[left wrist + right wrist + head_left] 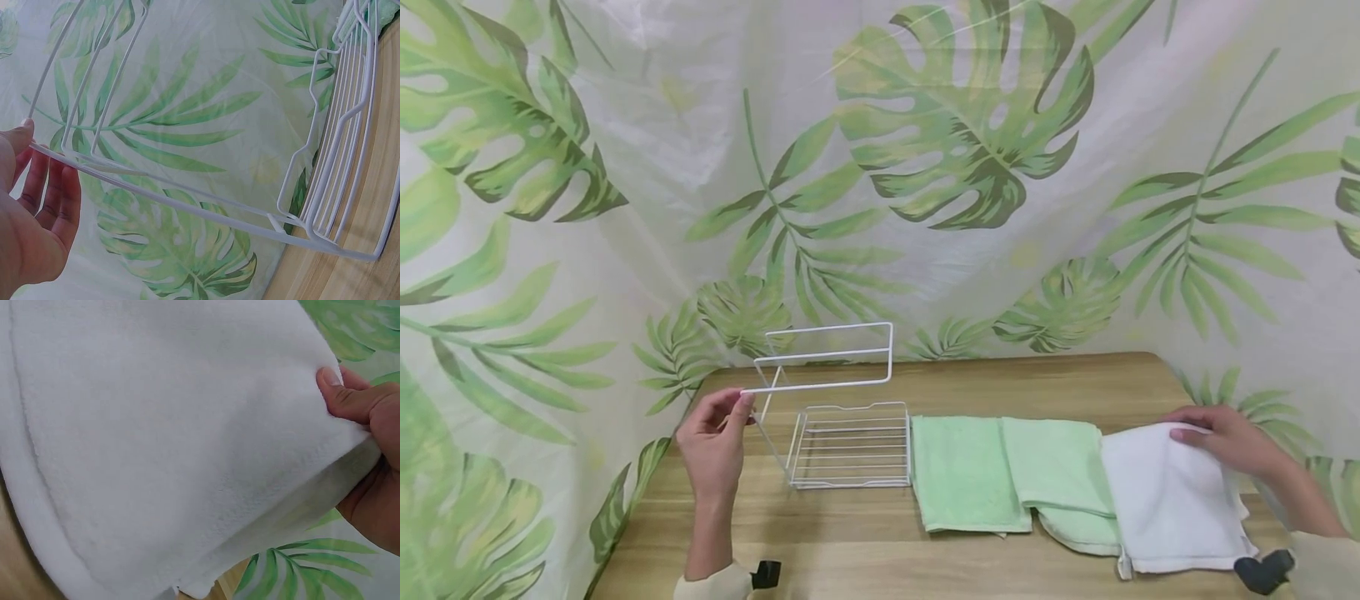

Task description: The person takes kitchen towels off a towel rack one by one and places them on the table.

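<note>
A white wire rack (850, 485) stands on the table, with a slatted base low down and a bent wire frame rising on its left side to an upper level. My left hand (713, 437) pinches the upper left corner of that frame between thumb and fingers; the left wrist view shows the thumb on the white wire (187, 203). At the right, my right hand (1232, 437) grips the far right edge of a folded white towel (1176, 508). In the right wrist view the thumb presses on top of the towel (156, 437), its fingers partly hidden underneath.
Between the rack and the white towel lie a folded green towel (966, 475) and a paler green towel (1060, 462), side by side. The wooden table (850, 567) meets a leaf-patterned curtain (940, 275) at its back and sides.
</note>
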Motion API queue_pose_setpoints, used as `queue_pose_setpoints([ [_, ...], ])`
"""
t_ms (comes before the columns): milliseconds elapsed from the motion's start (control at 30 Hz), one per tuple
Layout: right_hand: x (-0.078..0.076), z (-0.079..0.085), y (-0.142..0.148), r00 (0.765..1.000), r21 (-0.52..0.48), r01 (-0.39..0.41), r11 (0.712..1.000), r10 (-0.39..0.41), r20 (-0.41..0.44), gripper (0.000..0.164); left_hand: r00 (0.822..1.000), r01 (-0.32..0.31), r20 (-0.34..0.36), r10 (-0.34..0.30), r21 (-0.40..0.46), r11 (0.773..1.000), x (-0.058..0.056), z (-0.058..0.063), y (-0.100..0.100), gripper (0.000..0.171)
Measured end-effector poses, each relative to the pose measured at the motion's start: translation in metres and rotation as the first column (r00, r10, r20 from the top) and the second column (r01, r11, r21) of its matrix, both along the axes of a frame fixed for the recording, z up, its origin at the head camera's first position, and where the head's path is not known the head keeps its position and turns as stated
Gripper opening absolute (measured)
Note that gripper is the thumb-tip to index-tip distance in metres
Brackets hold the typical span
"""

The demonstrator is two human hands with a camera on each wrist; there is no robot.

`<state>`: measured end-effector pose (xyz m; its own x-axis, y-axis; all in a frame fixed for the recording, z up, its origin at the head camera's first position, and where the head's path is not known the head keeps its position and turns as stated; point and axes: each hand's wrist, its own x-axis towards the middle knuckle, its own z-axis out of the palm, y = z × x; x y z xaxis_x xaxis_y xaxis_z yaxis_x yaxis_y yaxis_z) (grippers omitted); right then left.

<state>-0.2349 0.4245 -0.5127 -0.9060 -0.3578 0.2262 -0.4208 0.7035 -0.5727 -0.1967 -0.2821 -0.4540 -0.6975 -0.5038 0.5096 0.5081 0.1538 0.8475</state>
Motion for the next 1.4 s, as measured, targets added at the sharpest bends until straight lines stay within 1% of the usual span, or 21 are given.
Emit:
queue_pose_setpoints([
  [300, -0.016, -0.009, -0.001, 0.998, -0.021, 0.058, 0.998, -0.058, 0.031, 0.013, 1.000, 0.007, -0.004, -0.007, 0.016, 1.000, 0.002, 0.000, 0.000, 0.020],
  [367, -0.019, -0.010, 0.000, 0.996, -0.025, 0.068, 0.997, -0.066, 0.055, 0.014, 1.000, 0.007, -0.007, -0.007, 0.018, 1.000, 0.002, 0.000, 0.000, 0.021],
  [467, -0.022, -0.014, 0.001, 0.991, 0.017, 0.092, 0.996, -0.093, 0.095, 0.016, 1.000, 0.008, -0.008, -0.007, 0.016, 1.000, 0.003, 0.000, 0.000, 0.021],
  [533, -0.023, -0.017, 0.000, 0.986, 0.057, 0.120, 0.991, -0.125, 0.110, 0.018, 1.000, 0.008, -0.007, -0.008, 0.017, 1.000, 0.003, 0.000, -0.001, 0.021],
  [600, -0.023, -0.022, -0.001, 0.983, 0.084, 0.142, 0.986, -0.150, 0.108, 0.019, 1.000, 0.005, -0.002, -0.005, 0.015, 1.000, 0.003, 0.000, -0.001, 0.021],
  [700, -0.022, -0.029, -0.002, 0.980, 0.076, 0.161, 0.984, -0.169, 0.103, 0.020, 1.000, 0.000, 0.004, 0.000, 0.013, 1.000, 0.004, 0.000, -0.001, 0.021],
  [867, -0.023, -0.042, -0.005, 0.983, 0.037, 0.164, 0.986, -0.166, 0.073, 0.018, 1.000, -0.008, 0.008, 0.008, -0.002, 1.000, 0.005, 0.000, -0.001, 0.021],
  [933, -0.025, -0.047, -0.006, 0.985, 0.039, 0.161, 0.986, -0.163, 0.054, 0.017, 1.000, -0.010, 0.007, 0.010, -0.002, 1.000, 0.005, 0.000, -0.001, 0.021],
  [1067, -0.027, -0.055, -0.007, 0.987, 0.050, 0.153, 0.987, -0.156, 0.048, 0.016, 1.000, -0.004, 0.009, 0.004, 0.004, 1.000, 0.005, 0.000, 0.000, 0.021],
  [1200, -0.026, -0.057, -0.006, 0.986, 0.056, 0.155, 0.986, -0.158, 0.054, 0.018, 1.000, -0.001, 0.018, 0.000, 0.002, 1.000, 0.004, 0.001, 0.001, 0.022],
  [1300, -0.025, -0.055, -0.005, 0.985, 0.069, 0.162, 0.984, -0.165, 0.046, 0.019, 1.000, 0.003, 0.006, -0.003, 0.004, 1.000, 0.004, 0.001, 0.001, 0.022],
  [1400, -0.024, -0.053, -0.004, 0.986, 0.076, 0.169, 0.983, -0.169, -0.008, 0.019, 0.999, 0.034, -0.024, -0.034, 0.012, 0.999, 0.004, 0.000, 0.000, 0.022],
])
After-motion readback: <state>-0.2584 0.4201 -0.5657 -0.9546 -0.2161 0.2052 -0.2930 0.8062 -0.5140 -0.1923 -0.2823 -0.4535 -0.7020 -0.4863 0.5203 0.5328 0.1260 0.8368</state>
